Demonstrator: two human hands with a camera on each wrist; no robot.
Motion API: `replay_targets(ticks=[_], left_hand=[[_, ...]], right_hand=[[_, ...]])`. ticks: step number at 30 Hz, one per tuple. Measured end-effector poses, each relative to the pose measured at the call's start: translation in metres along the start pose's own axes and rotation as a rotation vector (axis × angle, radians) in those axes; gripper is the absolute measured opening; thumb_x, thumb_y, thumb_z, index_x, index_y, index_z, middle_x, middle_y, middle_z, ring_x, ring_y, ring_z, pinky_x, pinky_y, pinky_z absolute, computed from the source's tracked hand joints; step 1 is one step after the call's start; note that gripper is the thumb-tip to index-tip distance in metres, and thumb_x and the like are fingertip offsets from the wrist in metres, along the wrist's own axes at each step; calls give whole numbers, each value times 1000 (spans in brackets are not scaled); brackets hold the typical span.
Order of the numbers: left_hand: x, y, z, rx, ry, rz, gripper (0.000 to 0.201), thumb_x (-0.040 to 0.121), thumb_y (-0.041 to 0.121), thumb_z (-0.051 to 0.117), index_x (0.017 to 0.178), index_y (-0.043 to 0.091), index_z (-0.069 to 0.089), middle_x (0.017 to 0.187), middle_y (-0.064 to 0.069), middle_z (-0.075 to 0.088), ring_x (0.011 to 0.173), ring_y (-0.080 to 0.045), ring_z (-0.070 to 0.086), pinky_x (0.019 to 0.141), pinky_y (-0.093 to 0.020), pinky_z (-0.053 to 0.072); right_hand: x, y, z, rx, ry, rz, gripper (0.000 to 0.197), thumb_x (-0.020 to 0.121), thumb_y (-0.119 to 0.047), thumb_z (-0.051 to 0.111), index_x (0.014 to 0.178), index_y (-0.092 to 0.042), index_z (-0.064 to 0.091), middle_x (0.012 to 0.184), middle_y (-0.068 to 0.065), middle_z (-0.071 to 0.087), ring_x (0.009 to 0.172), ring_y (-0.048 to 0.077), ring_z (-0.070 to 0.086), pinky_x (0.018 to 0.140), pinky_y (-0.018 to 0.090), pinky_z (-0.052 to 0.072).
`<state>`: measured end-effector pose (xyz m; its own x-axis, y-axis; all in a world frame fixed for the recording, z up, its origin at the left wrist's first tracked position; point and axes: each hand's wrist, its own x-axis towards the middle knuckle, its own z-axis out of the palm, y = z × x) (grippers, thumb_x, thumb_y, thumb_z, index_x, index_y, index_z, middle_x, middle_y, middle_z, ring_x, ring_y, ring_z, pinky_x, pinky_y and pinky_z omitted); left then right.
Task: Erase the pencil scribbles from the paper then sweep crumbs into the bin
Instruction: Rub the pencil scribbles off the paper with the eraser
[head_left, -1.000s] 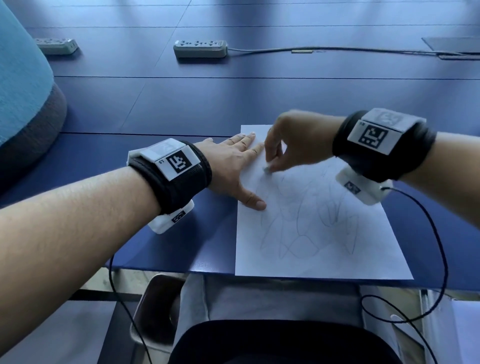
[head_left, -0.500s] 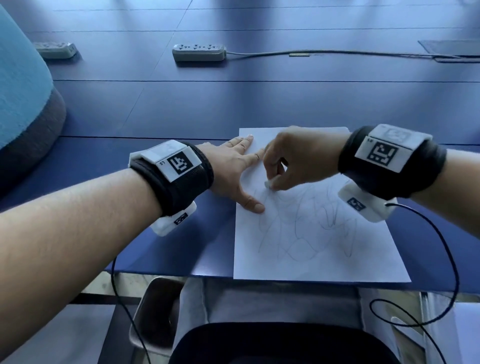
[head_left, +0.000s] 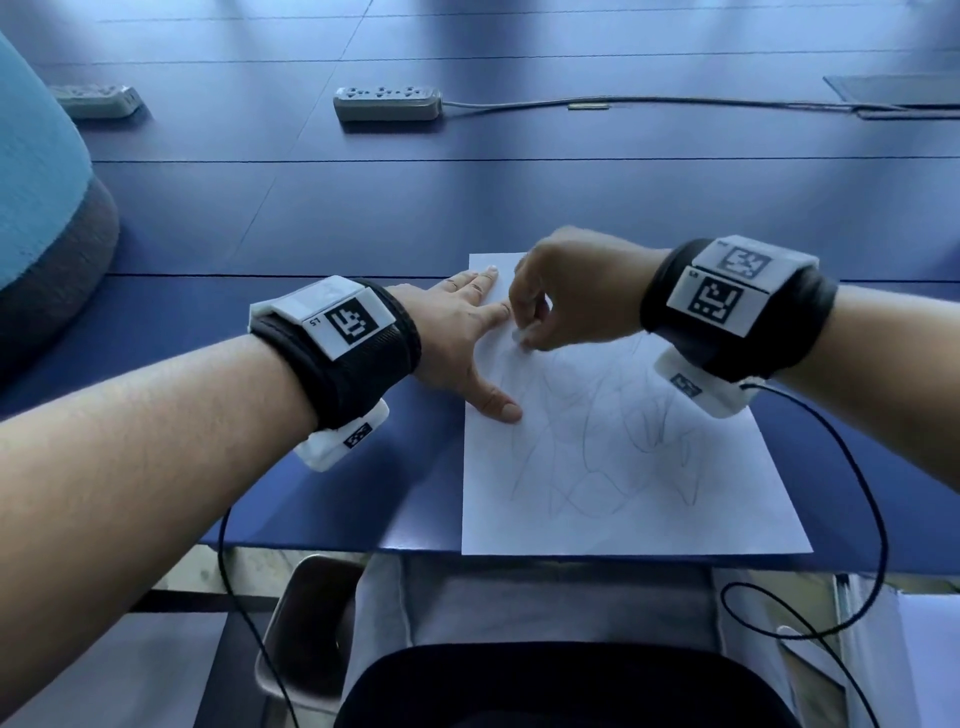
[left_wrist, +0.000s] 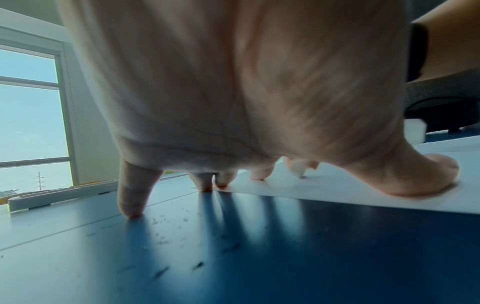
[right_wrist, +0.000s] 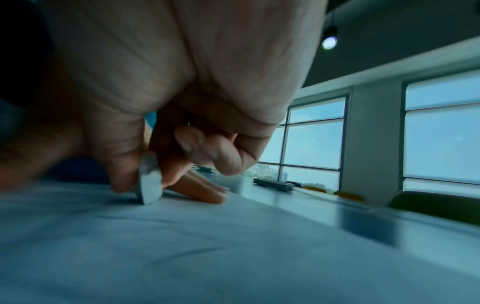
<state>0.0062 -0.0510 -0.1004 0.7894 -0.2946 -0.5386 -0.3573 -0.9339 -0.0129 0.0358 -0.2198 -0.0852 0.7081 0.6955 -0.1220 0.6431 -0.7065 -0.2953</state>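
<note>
the paper, covered in pencil scribbles, lies at the near edge of the blue desk. the right hand pinches a white eraser against its far left part. the left hand, its grip spread flat, presses the sheet's left edge. crumbs dot the desk beside it.

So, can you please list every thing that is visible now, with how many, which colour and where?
paper: 1, white, on the table's near edge, grey pencil scribbles across it
eraser: 1, whitish, tip on the paper's upper left part
crumbs: many, small and dark, on the table left of the paper
table: 1, dark blue
power strips: 2, grey, far side of the table
bin: 1, metallic grey, on the floor below the table edge
cushion: 1, light blue and grey, far left
left hand: fingers spread, pressing the paper's left edge
right hand: pinch grip on the eraser
</note>
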Motion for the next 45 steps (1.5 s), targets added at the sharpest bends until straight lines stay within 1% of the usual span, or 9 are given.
replay_targets(ticks=[6, 13, 22, 25, 29, 33, 39, 42, 45], left_hand=[[-1, 3, 0, -1, -16, -16, 133, 51, 93, 52, 155, 40, -13, 163, 3, -22, 150, -12, -19, 120, -57, 11], [-2, 3, 0, -22, -21, -18, 135, 50, 93, 53, 153, 42, -18, 163, 4, -23, 150, -12, -19, 120, -58, 8], [-3, 4, 0, -28, -24, -23, 130, 57, 90, 56, 152, 42, -20, 163, 6, -24, 149, -11, -20, 120, -56, 6], [-3, 4, -1, -43, -27, -25, 130, 56, 89, 56, 152, 43, -19, 163, 6, -24, 149, -11, -20, 120, -57, 5], [-3, 4, -1, -32, -28, -22, 131, 57, 89, 57, 152, 42, -21, 162, 6, -25, 149, -11, -21, 120, -57, 5], [-2, 4, -1, -39, -28, -26, 132, 55, 90, 55, 152, 42, -20, 163, 6, -24, 149, -11, -20, 120, -58, 6], [-3, 4, -1, -31, -28, -21, 132, 56, 89, 57, 152, 42, -19, 163, 6, -24, 149, -11, -20, 120, -57, 7], [-3, 5, -2, -42, -22, -20, 132, 55, 89, 57, 153, 42, -18, 163, 5, -23, 150, -11, -19, 120, -58, 7], [-4, 5, -1, -34, -20, -22, 131, 56, 89, 57, 153, 42, -18, 163, 5, -23, 150, -11, -19, 120, -57, 8]], right_hand=[[0, 9, -6, 29, 11, 23, 13, 77, -32, 80, 75, -21, 74, 75, -5, 71, 69, 16, 62, 70, 28, 52], [-8, 22, -13, 103, -136, 63, 17, 76, -39, 80, 74, -24, 76, 59, -17, 64, 51, -4, 52, 49, 5, 38], [-11, 25, -13, 107, -144, 76, 17, 77, -39, 80, 74, -22, 76, 65, -8, 68, 49, -2, 51, 48, 6, 37], [-9, 26, -14, 84, -61, 103, 17, 77, -36, 80, 73, -20, 75, 67, -6, 69, 53, 2, 53, 56, 19, 43], [-15, 16, -10, 101, -227, 43, 17, 76, -36, 80, 70, -21, 74, 65, -6, 67, 50, 1, 50, 54, 17, 44], [-9, 30, -17, 99, -73, 142, 20, 75, -39, 80, 73, -19, 75, 68, -3, 70, 58, 9, 54, 63, 28, 49], [-15, 26, -15, 122, -182, 103, 19, 77, -37, 80, 71, -19, 74, 63, -5, 65, 49, 1, 49, 54, 16, 43], [-10, 36, -21, 103, -50, 165, 18, 77, -34, 80, 71, -18, 74, 60, -8, 63, 49, 2, 50, 58, 22, 43], [-13, 28, -17, 120, -180, 106, 18, 76, -32, 81, 68, -18, 73, 58, -8, 63, 49, 1, 49, 58, 23, 45]])
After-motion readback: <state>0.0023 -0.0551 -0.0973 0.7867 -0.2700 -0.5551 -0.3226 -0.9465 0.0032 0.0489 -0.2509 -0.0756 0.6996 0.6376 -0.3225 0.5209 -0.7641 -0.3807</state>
